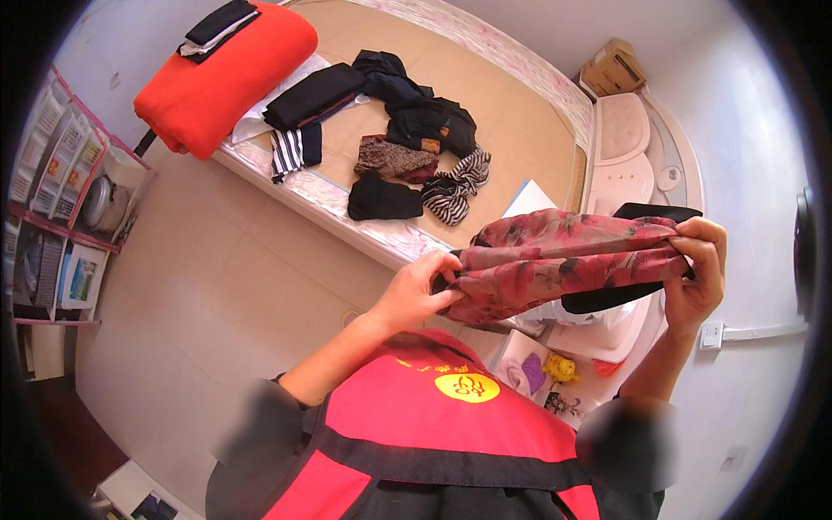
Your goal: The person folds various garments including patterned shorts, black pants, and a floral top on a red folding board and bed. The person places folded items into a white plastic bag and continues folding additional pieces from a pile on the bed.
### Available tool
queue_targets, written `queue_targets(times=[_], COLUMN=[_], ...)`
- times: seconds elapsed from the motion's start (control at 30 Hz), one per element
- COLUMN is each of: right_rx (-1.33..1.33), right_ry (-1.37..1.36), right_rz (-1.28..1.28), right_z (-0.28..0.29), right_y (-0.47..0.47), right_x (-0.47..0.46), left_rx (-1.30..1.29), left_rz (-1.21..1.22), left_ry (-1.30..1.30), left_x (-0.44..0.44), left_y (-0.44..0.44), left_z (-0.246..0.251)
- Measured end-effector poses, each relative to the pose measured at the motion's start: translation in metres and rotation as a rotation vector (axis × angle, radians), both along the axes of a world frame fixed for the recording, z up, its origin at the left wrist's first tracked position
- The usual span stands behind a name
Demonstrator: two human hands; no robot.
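Observation:
Between my two hands a red floral garment [552, 260] of thin cloth is stretched out in front of my chest, with black fabric showing beneath it. My left hand [422, 286] pinches its left end between thumb and fingers. The other end is gripped by my right hand [699, 273]. Beyond them on the bed lie a folded black garment [385, 197], a black-and-white striped cloth [458, 188] and a brown patterned garment [393, 158]. Dark clothes [429, 123] sit in a loose pile farther back.
A rolled orange blanket [234, 78] with folded clothes [218, 29] on top is at the bed's far left corner. Shelves with baskets [65, 169] stand on the left. A pink padded headboard [621, 130] and a cardboard box [612, 67] are at right. A yellow plush toy [560, 367] lies near my right arm.

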State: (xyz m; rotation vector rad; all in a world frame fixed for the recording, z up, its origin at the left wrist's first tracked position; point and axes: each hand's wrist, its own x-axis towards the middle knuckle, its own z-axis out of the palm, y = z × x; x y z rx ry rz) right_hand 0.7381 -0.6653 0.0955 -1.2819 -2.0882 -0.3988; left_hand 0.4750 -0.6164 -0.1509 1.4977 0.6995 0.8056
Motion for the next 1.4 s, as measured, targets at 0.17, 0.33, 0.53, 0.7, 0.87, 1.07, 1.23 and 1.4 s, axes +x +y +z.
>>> queue_targets(times=[0.17, 0.33, 0.53, 0.7, 0.87, 1.07, 1.23, 1.4], right_rx=[0.052, 0.157, 0.189, 0.24, 0.234, 0.273, 0.273, 0.262], right_ry=[-0.049, -0.027, -0.033, -0.015, 0.004, 0.01, 0.056, 0.036], right_rz=[0.0, -0.013, -0.036, 0.001, 0.021, -0.054, -0.067, -0.062], right_z=[0.001, -0.001, -0.012, -0.014, -0.016, -0.017, -0.017, -0.018], right_y=[-0.012, -0.026, -0.033, -0.043, -0.047, -0.051, -0.056, -0.053], right_x=[0.008, 0.012, 0.022, 0.025, 0.026, 0.026, 0.032, 0.035], left_rx=[0.054, 0.17, 0.449, 0.101, -0.329, -0.35, -0.332, -0.115], left_rz=[-0.103, -0.193, 0.039, -0.162, -0.455, -0.528, -0.469, -0.373], left_ry=[-0.035, 0.031, 0.19, -0.001, -0.47, -0.519, -0.555, -0.367], left_x=[-0.008, -0.016, -0.018, -0.015, -0.002, -0.008, -0.006, -0.007], left_y=[-0.009, -0.026, -0.036, -0.027, -0.022, -0.019, -0.019, -0.015], left_z=[0.001, 0.004, 0.018, 0.007, 0.001, 0.009, 0.01, 0.009])
